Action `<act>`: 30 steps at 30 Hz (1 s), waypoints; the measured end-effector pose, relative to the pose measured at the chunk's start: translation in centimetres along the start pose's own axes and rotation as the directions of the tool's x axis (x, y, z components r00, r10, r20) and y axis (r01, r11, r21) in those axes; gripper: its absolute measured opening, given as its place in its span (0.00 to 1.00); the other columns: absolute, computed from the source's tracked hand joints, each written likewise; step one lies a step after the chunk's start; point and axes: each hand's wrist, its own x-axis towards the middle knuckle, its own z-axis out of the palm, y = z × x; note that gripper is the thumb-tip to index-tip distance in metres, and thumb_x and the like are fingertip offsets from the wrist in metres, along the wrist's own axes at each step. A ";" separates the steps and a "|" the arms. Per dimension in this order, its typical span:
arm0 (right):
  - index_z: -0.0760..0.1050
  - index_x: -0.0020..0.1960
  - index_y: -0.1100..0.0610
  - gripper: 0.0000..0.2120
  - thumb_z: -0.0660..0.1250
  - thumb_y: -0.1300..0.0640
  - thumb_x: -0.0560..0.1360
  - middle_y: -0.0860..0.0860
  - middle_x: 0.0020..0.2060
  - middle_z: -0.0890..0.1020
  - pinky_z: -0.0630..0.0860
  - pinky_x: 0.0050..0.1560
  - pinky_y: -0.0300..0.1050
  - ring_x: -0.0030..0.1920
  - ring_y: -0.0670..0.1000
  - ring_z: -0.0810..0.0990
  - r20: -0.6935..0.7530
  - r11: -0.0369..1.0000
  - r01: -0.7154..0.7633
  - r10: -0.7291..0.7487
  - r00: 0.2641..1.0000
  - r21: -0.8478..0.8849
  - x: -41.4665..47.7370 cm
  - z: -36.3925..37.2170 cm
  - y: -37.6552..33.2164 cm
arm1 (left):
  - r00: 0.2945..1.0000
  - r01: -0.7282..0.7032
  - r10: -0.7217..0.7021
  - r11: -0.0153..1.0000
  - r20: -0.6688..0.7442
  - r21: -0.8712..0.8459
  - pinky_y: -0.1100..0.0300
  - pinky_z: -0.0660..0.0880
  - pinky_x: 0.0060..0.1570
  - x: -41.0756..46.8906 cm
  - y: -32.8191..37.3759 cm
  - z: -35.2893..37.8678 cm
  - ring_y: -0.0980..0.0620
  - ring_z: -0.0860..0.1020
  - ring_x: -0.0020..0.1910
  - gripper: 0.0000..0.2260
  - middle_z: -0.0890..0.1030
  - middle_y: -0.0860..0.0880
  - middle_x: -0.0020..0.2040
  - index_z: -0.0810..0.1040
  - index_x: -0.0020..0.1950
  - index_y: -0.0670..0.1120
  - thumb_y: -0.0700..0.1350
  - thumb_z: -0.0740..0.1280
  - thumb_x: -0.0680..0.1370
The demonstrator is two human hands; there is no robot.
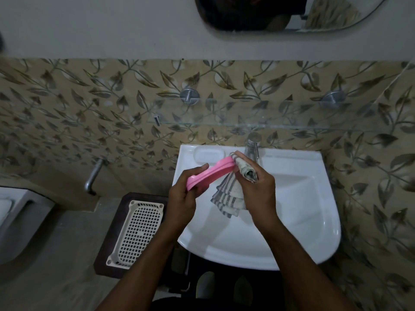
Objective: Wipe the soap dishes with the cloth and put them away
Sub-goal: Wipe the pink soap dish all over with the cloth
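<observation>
Over the white sink (303, 221), a pink soap dish (210, 174) held edge-on, near-left end pinched in the left hand (182, 198). Right hand (258, 191) closed around a bunched grey-striped cloth (229, 198), pressed against the dish's far-right end, loose folds hanging below. To the left, lower down, a white perforated basket (137, 232) on a dark stool (105, 248). Beyond the hands, a chrome tap (252, 145).
</observation>
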 end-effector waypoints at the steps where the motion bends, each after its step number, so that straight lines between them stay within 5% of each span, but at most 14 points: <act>1: 0.80 0.61 0.50 0.16 0.70 0.63 0.76 0.45 0.54 0.85 0.79 0.57 0.44 0.53 0.46 0.83 0.015 0.997 -0.060 0.059 0.998 0.055 0.2 0.0 0.1 | 0.999 0.031 -0.033 0.997 -0.017 -0.071 0.54 0.80 0.53 0.0 0.1 0.0 0.48 0.79 0.62 0.19 0.80 0.49 0.61 0.79 0.59 0.58 0.37 0.58 0.79; 6: 0.82 0.57 0.51 0.15 0.75 0.52 0.71 0.51 0.48 0.86 0.79 0.57 0.61 0.50 0.54 0.85 0.037 0.974 -0.201 0.198 0.980 0.104 -0.8 1.2 1.2 | 0.987 0.154 -0.159 0.944 0.007 -0.293 0.54 0.80 0.52 0.8 1.1 0.3 0.47 0.78 0.63 0.13 0.77 0.46 0.65 0.79 0.57 0.61 0.51 0.66 0.74; 9: 0.81 0.58 0.48 0.16 0.73 0.60 0.73 0.47 0.52 0.85 0.79 0.58 0.49 0.54 0.47 0.83 0.023 0.996 -0.052 0.050 0.998 0.077 -1.2 1.4 0.4 | 0.988 0.143 -0.150 0.975 -0.024 -0.168 0.60 0.79 0.53 1.6 0.9 -0.1 0.47 0.77 0.64 0.12 0.76 0.43 0.66 0.77 0.61 0.57 0.49 0.67 0.78; 13: 0.80 0.56 0.42 0.21 0.75 0.64 0.71 0.35 0.53 0.83 0.77 0.58 0.38 0.56 0.39 0.81 0.038 0.967 0.216 -0.213 0.976 -0.135 -1.3 1.0 -0.7 | 0.984 0.181 -0.180 0.980 -0.012 0.082 0.50 0.78 0.60 2.2 -0.2 -0.8 0.48 0.80 0.61 0.16 0.82 0.47 0.60 0.78 0.62 0.56 0.38 0.65 0.80; 17: 0.82 0.58 0.52 0.19 0.76 0.64 0.69 0.43 0.54 0.84 0.76 0.59 0.37 0.55 0.41 0.81 0.021 0.854 0.414 -0.430 0.903 -0.315 -1.2 0.8 -0.6 | 0.981 0.194 -0.195 0.965 -0.010 0.179 0.46 0.77 0.60 2.3 0.0 -0.5 0.52 0.81 0.58 0.17 0.82 0.52 0.59 0.75 0.62 0.64 0.44 0.68 0.79; 21: 0.81 0.59 0.52 0.22 0.77 0.64 0.67 0.48 0.52 0.85 0.78 0.54 0.39 0.51 0.46 0.83 -0.033 0.787 0.399 -0.467 0.884 -0.470 -1.2 0.8 -0.2 | 0.995 0.087 -0.095 0.975 0.032 0.204 0.49 0.77 0.61 1.8 0.8 0.4 0.62 0.76 0.62 0.22 0.77 0.65 0.64 0.73 0.66 0.60 0.37 0.65 0.79; 24: 0.79 0.62 0.51 0.23 0.76 0.62 0.69 0.50 0.51 0.85 0.79 0.52 0.39 0.48 0.47 0.83 0.004 0.782 0.354 -0.410 0.912 -0.514 -1.1 0.7 0.3 | 0.998 -0.008 -0.005 0.975 0.061 0.224 0.50 0.79 0.57 1.4 0.7 0.9 0.54 0.76 0.65 0.26 0.77 0.61 0.66 0.73 0.70 0.54 0.32 0.58 0.77; 27: 0.77 0.66 0.48 0.23 0.74 0.59 0.73 0.51 0.51 0.84 0.80 0.51 0.40 0.48 0.47 0.83 0.051 0.793 0.306 -0.330 0.942 -0.526 -0.7 0.1 0.6 | 0.997 0.043 -0.061 0.942 0.043 0.332 0.52 0.82 0.50 1.1 -0.1 0.6 0.51 0.78 0.62 0.32 0.76 0.53 0.67 0.70 0.72 0.55 0.26 0.55 0.75; 30: 0.76 0.67 0.54 0.23 0.72 0.62 0.73 0.53 0.55 0.83 0.78 0.53 0.42 0.50 0.52 0.81 0.131 0.669 0.461 -0.482 0.866 -0.583 -1.3 0.1 0.3 | 0.994 0.059 -0.094 0.879 0.052 0.473 0.52 0.81 0.52 0.8 -0.6 0.5 0.54 0.79 0.59 0.34 0.77 0.55 0.65 0.67 0.72 0.60 0.29 0.58 0.75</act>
